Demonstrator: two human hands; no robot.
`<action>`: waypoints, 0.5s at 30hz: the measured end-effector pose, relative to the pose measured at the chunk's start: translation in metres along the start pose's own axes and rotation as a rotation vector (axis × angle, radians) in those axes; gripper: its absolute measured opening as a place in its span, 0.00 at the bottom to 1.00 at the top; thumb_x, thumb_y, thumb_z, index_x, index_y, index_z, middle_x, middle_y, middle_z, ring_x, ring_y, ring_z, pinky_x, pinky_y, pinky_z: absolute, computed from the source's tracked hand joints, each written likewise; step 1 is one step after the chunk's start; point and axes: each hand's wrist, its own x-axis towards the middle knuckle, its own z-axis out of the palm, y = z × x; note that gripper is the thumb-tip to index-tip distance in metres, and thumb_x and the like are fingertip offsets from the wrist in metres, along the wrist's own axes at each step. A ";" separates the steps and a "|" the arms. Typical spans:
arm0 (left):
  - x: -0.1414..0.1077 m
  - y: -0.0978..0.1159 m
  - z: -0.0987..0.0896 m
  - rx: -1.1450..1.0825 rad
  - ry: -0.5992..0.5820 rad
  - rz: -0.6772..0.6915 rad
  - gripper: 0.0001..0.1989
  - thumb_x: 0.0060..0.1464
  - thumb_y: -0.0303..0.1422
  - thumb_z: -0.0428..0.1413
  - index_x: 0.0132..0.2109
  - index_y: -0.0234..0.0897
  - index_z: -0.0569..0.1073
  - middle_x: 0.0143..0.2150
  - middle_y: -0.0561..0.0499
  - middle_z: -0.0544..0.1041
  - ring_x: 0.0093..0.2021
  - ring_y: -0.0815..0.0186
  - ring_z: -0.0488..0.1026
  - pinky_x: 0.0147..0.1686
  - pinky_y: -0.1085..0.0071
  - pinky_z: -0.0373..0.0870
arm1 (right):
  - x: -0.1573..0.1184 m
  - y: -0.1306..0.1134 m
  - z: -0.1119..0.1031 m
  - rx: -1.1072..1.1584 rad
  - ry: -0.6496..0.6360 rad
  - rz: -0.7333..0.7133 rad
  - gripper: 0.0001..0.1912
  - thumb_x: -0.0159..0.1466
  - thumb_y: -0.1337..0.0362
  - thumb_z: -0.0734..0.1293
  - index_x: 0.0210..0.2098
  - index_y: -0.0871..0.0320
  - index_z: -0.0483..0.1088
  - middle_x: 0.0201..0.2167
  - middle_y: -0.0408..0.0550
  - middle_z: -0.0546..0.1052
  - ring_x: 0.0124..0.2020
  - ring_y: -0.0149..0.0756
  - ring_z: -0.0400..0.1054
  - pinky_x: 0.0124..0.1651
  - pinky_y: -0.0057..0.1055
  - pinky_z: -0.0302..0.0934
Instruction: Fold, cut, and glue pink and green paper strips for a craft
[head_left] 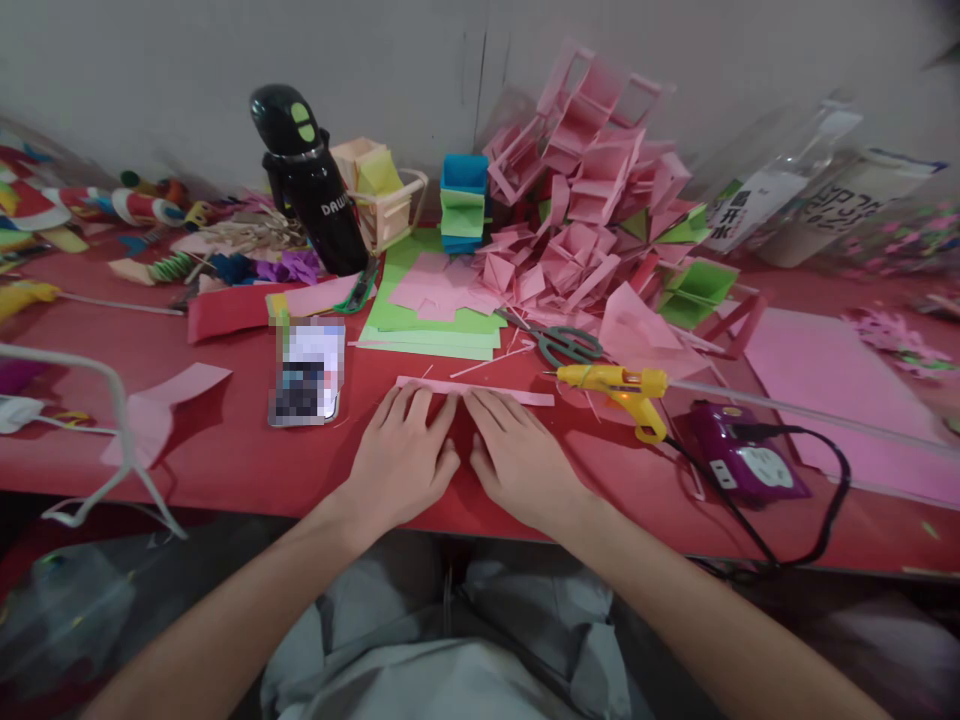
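A narrow folded pink paper strip [536, 399] lies on the red tabletop [240, 445] in front of me. My left hand [401, 450] rests flat with its fingertips on the strip's left part, fingers somewhat spread. Beside it my right hand [517, 450] has its fingers stretched out, their tips on the strip's middle and right part. Both hands press from above, and neither grips anything. The strip's right end sticks out past my right fingers. A yellow glue gun [619, 385] lies just right of the strip, and dark-handled scissors [570, 345] lie behind it.
A phone [307, 375] lies left of my hands. Green sheets [442, 340], a black bottle [315, 190] and a heap of folded pink paper [592, 170] stand behind. At right are a purple power socket [750, 455] with a black cable and a pink sheet [847, 390].
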 end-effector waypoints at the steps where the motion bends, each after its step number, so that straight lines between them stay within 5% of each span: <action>1: 0.000 0.000 0.000 -0.008 -0.001 -0.008 0.27 0.63 0.34 0.48 0.67 0.32 0.67 0.60 0.35 0.68 0.64 0.45 0.64 0.66 0.49 0.59 | -0.001 0.002 0.000 0.018 -0.007 -0.001 0.28 0.66 0.70 0.58 0.65 0.71 0.64 0.64 0.61 0.70 0.64 0.52 0.63 0.68 0.49 0.60; 15: 0.002 0.002 -0.003 -0.001 0.005 -0.080 0.26 0.64 0.34 0.48 0.66 0.32 0.67 0.61 0.34 0.67 0.54 0.48 0.73 0.56 0.51 0.69 | -0.028 0.024 -0.011 -0.002 -0.005 0.085 0.29 0.72 0.57 0.60 0.67 0.67 0.62 0.67 0.62 0.66 0.68 0.51 0.60 0.69 0.51 0.58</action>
